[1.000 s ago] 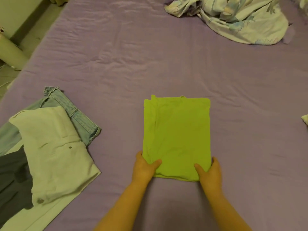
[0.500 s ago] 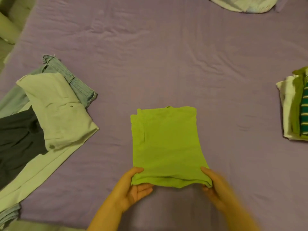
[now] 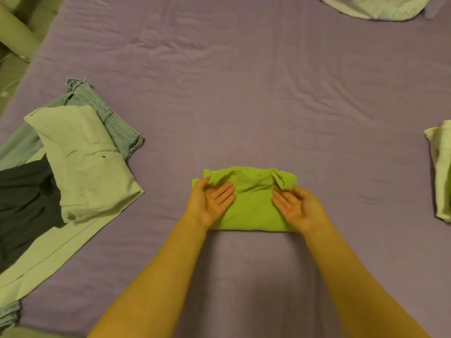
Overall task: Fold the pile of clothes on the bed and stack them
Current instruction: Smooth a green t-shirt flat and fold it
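Observation:
A lime-green shirt [image 3: 253,211] lies on the purple bed sheet [image 3: 244,106], doubled over into a short wide rectangle with its top layer bunched along the far edge. My left hand [image 3: 212,200] lies palm up on the shirt's left side and pinches the folded-over edge under its thumb. On the right side my right hand [image 3: 294,207], also palm up, pinches the bunched edge in the same way. At the left lies a pile of unfolded clothes: white trousers [image 3: 85,162], blue jeans [image 3: 114,123] and a dark garment [image 3: 24,206].
A pale folded stack [image 3: 441,172] sits at the right edge of the frame. Light patterned bedding [image 3: 371,8] lies at the top right. The bed's left edge, the floor and a pale cylinder [image 3: 17,32] show at the top left.
Both hands lifted the green shirt's near edge and carried it over to the far edge, halving its length. The view tilted, so the right stack slid mostly out of frame.

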`<state>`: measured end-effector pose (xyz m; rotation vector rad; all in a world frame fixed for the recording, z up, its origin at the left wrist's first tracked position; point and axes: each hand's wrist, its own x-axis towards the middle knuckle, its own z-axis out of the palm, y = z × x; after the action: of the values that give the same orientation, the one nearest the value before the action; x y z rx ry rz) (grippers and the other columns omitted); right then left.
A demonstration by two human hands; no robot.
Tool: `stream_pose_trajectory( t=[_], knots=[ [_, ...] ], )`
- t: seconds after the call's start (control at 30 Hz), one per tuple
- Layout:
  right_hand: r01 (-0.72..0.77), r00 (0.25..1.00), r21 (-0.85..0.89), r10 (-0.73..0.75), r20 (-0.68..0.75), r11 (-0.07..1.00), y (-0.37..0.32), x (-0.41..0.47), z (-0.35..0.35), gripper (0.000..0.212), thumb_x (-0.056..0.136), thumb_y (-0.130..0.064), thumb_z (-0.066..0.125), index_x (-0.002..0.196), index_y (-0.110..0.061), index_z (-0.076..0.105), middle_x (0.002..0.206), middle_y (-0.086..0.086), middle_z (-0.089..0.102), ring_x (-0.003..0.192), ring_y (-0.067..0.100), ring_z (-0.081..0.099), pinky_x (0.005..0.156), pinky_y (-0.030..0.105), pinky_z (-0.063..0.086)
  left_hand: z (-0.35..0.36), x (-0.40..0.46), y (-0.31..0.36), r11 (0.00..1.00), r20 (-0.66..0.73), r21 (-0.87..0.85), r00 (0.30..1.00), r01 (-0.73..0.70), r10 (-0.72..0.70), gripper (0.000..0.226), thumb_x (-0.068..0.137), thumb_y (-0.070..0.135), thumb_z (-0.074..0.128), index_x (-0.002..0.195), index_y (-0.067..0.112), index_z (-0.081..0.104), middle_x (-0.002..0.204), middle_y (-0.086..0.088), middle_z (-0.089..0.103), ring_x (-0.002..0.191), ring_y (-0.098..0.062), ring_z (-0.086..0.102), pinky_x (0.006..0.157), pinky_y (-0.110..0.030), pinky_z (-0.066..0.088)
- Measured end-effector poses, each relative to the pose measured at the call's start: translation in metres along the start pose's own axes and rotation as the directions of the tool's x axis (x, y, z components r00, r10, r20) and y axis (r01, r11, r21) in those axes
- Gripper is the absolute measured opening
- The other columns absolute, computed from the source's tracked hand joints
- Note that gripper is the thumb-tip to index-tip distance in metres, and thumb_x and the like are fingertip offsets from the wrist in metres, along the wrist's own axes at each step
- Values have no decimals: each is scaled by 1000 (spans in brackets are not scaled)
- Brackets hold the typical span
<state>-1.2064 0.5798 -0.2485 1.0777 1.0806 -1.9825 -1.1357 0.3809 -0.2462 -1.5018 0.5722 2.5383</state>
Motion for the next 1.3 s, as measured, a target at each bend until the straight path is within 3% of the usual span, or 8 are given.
stream_pose_trajectory(
  t=[0.1,0.23,0.33,0.5,0.73,0.87,1.03,1.3],
  knots=[
    [343,925,-651,-364,110,677,6,20,-3,12,96,-8,51,104,-8,58,115,16,57,121,33,50,96,39,42,-5,8,-4,767,50,552,931,-328,362,14,99,20,48,102,11,59,115,-14,58,108,-26,56,92,-41,46],
    [437,653,-694,-329,682,-572,28,36,0,45,91,-32,58,131,-11,55,139,14,51,132,39,40,108,45,32,-44,20,-31,-469,456,861,710,-199,536,42,96,32,53,136,22,52,153,-11,33,142,-36,25,115,-47,16],
    [342,576,-396,-142,805,-852,40,55,11,58,88,-56,36,133,-25,54,140,14,50,129,42,44,98,66,35,-62,25,-45,-540,376,841,747,-27,548,60,92,62,27,144,33,35,156,-13,20,143,-41,17,111,-62,13],
    [286,669,-347,-74,740,-893,36,91,7,59,93,-59,17,136,-33,48,142,15,47,129,38,45,98,69,31,-75,52,-45,-602,374,798,765,23,525,72,94,63,8,139,25,47,145,-24,40,132,-46,37,100,-69,28],
    [329,792,-554,-96,603,-765,21,84,28,75,93,-54,43,152,-20,12,155,8,23,126,29,44,94,39,44,-69,47,-49,-478,222,871,778,112,588,76,88,71,20,147,36,-13,161,-8,-6,148,-29,1,117,-48,5],
    [350,923,-835,2,385,-424,17,46,23,52,89,-33,61,134,-13,43,137,10,49,116,25,54,89,30,43,-56,20,-71,220,-106,972,677,-84,728,90,81,39,71,149,6,21,152,-19,30,137,-32,32,109,-38,26],
    [199,930,-911,223,292,360,21,-36,-26,40,85,-4,64,124,-9,55,115,7,67,98,19,65,88,33,52,-58,-34,-108,867,-510,489,774,-98,375,84,78,9,76,144,-4,26,146,-25,36,132,-37,40,108,-47,34],
    [225,934,-533,-25,356,816,46,-160,-76,40,83,-4,60,122,-10,54,112,14,69,100,30,67,79,38,56,-41,-149,-140,986,-109,143,992,81,-66,47,95,36,52,124,-1,56,97,-20,71,81,-31,68,74,-46,54]
  ],
)
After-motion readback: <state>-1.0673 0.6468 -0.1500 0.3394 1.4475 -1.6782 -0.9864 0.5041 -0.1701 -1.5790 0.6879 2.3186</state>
